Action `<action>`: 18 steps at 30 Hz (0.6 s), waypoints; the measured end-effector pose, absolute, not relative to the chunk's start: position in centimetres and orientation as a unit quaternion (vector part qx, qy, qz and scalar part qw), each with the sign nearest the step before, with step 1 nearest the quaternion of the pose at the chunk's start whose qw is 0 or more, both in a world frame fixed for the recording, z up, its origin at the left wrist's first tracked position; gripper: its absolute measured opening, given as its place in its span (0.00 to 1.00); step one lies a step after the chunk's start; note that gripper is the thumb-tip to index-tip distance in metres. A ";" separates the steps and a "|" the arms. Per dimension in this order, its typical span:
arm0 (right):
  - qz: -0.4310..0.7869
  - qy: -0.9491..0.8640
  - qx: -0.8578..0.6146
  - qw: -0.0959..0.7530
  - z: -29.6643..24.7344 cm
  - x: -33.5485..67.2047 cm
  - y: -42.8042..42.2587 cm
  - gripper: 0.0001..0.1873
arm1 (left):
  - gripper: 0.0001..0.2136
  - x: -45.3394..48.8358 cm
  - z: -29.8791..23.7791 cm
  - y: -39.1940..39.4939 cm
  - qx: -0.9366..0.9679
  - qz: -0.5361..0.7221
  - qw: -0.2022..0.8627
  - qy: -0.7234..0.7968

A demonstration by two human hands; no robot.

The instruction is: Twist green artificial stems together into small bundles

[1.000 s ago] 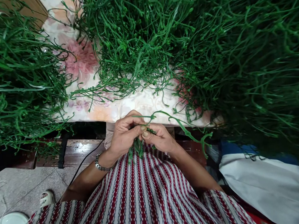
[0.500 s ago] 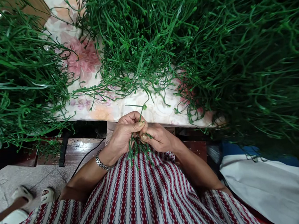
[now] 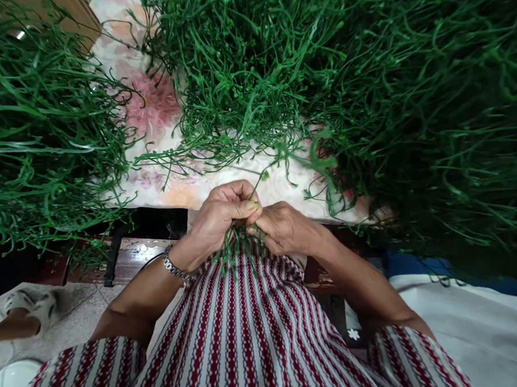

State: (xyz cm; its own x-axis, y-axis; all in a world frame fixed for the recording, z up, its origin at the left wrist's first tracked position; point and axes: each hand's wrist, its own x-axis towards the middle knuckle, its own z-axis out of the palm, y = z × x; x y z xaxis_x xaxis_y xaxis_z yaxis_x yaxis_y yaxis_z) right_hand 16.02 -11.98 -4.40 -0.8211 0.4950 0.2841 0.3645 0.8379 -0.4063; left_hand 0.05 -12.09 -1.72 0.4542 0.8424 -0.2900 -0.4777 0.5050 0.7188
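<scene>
My left hand (image 3: 225, 214) is closed, thumb and forefinger pinching a thin green plant stem (image 3: 260, 180) that looks like plastic. The upper part of this stem sticks out above the fingers, with blurred green tips near it. Pressed close against it, my right hand (image 3: 284, 229) has its fingers curled on the same stem work; its fingertips are partly hidden. Below both hands a small bunch of green sprigs (image 3: 235, 246) hangs in front of the striped clothing. A metal watch band (image 3: 174, 268) circles my left wrist.
Large heaps of green stems (image 3: 251, 61) cover the table, with another pile (image 3: 42, 130) at the left. A floral tablecloth (image 3: 152, 106) shows between them. White fabric (image 3: 468, 321) lies at the lower right. Another person's foot (image 3: 20, 324) is at the lower left.
Both hands stay together, while my right hand and forearm have shifted slightly right. The stem above the fingers leans further right, and blurred green tips now show there. The other person's feet have moved.
</scene>
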 end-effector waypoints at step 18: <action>0.049 -0.921 -0.372 0.103 -3.6 16.5 -7.1 0.09 | 0.13 4.0 -2.7 -2.5 0.421 0.378 0.741 0.362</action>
State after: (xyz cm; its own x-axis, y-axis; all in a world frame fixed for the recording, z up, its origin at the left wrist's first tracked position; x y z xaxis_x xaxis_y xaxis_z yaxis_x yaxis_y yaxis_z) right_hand 16.51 -7.08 -3.55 -0.7019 0.6957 0.1528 0.6755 0.7182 -0.1668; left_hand 4.00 -2.50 -2.71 0.4523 0.8651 -0.2170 -0.2562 0.3591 0.8975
